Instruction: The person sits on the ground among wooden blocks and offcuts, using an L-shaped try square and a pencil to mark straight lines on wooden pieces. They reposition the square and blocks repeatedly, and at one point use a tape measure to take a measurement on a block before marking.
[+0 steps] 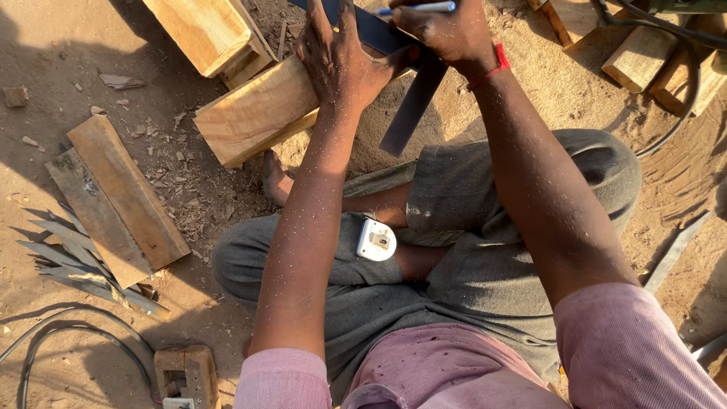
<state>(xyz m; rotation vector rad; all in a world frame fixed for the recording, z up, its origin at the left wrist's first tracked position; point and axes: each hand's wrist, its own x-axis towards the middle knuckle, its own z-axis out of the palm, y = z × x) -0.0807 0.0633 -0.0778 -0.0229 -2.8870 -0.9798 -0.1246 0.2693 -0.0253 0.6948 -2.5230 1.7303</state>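
Seated on the sandy ground, the person pressed the left hand [333, 64] flat, fingers spread, on the dark metal square [409, 102] over the pale wooden block [254, 113], while the right hand [447, 30], closed around a blue-and-white pen [420, 8], appeared mid-marking, needing a steady square.
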